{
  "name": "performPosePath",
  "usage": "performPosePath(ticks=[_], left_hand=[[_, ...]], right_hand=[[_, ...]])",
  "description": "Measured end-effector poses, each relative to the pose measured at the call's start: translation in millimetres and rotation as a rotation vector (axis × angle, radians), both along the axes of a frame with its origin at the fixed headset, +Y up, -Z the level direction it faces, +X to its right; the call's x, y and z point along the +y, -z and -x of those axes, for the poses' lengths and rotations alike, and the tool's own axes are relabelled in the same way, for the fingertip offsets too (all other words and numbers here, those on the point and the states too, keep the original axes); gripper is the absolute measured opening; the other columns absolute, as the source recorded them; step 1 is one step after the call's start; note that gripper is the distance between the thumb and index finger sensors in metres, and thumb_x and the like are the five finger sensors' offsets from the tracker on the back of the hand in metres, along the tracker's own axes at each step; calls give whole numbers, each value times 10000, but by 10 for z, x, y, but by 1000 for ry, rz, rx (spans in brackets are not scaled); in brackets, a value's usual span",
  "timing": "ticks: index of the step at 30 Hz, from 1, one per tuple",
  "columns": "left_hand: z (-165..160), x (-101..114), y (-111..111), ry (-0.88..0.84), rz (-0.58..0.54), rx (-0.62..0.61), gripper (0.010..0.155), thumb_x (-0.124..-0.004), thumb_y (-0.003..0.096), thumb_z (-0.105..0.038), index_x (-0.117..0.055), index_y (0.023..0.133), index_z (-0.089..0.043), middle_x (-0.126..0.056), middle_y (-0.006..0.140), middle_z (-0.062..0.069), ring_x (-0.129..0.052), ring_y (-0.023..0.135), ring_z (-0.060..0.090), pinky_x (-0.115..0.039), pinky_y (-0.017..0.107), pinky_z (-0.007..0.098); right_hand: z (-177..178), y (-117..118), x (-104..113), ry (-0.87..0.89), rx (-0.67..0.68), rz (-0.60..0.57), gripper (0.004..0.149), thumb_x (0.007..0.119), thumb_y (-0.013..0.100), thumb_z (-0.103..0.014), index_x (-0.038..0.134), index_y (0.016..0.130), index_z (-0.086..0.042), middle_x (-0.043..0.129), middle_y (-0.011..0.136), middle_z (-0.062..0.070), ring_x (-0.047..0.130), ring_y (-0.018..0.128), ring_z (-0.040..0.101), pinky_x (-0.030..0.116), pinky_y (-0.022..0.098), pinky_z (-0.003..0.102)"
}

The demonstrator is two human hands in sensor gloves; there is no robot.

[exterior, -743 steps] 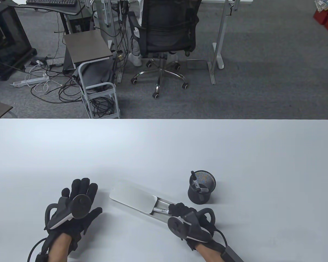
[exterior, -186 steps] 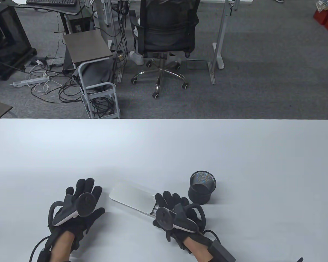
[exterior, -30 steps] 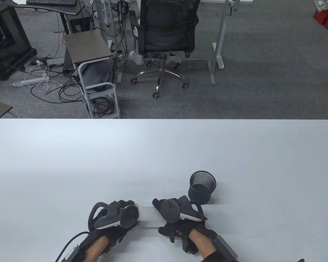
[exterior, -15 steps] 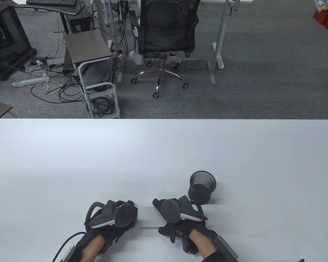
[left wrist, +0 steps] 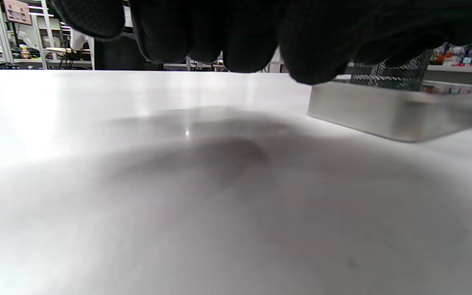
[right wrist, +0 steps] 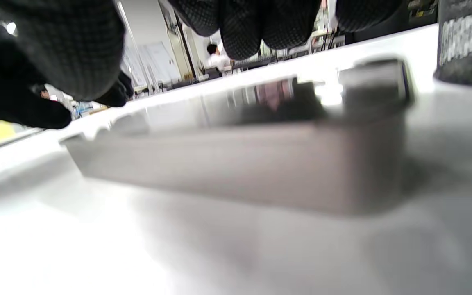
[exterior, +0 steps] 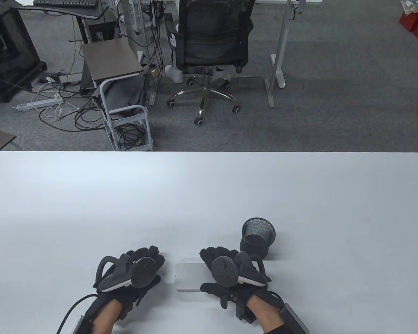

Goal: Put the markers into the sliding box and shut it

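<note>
Overhead camera looks down; wrist cameras (near tabletop) share the box (left wrist: 400,116).

Black knit sensor gloves cover the left hand (exterior: 132,275) and right hand (exterior: 230,275) — round dark trackers strapped on, grey-white undersides, black wrist cables.

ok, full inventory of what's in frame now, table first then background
sliding box: 1, white-grey, near table edge, lid closed, no marker visible
mesh pen cup: 1, black, right of and beyond the box, nothing visible inside
table: 1, white
office chair: 1, black mesh, beyond the table
cart: 1, white frame, left of the chair
left hand: black glove, apart from the box's left end
right hand: black glove, over the box's right end
</note>
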State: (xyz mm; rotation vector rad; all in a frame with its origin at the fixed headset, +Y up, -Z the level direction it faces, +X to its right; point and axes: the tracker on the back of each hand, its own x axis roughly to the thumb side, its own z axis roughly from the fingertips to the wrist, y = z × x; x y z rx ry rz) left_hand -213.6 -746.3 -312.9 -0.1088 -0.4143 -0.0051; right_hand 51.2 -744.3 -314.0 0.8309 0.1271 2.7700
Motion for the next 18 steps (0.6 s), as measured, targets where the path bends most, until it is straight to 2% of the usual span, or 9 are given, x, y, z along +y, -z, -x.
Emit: performPosePath(ticks=[6,10,15,18], left_hand=[[109,61,-13,-1,-47,26,696,-785,439,-515,-604,1065,-268,-497,1178,-5,-554,1070,293,-506,739,570],[281,87,-3,-25,-58,82,736,-759,445,-534,-523,1091,-271,-395,1197,-10,-424,1104,296,-434,749,587],[527,105,-1,-61,-73,150,791,-726,454,-557,-384,1113,-282,-247,1202,-22,-248,1115,292,-328,751,595],[643,104,1,-93,-71,185,821,-712,457,-567,-302,1113,-292,-162,1193,-31,-144,1103,286,-251,745,585]], right_hand=[[-164,-139,301,143,-37,-186,627,693,478,-451,573,1048,-218,676,1122,115,677,970,393,589,681,590],[-327,-193,444,217,-84,-291,585,684,482,-434,625,1028,-232,724,1102,102,708,959,378,612,682,565],[-598,-216,586,235,-206,-414,580,677,482,-438,623,1031,-257,704,1122,75,672,992,359,570,717,554],[-776,-198,634,237,-303,-452,590,671,484,-439,600,1043,-267,659,1149,61,601,1032,347,498,751,551]])
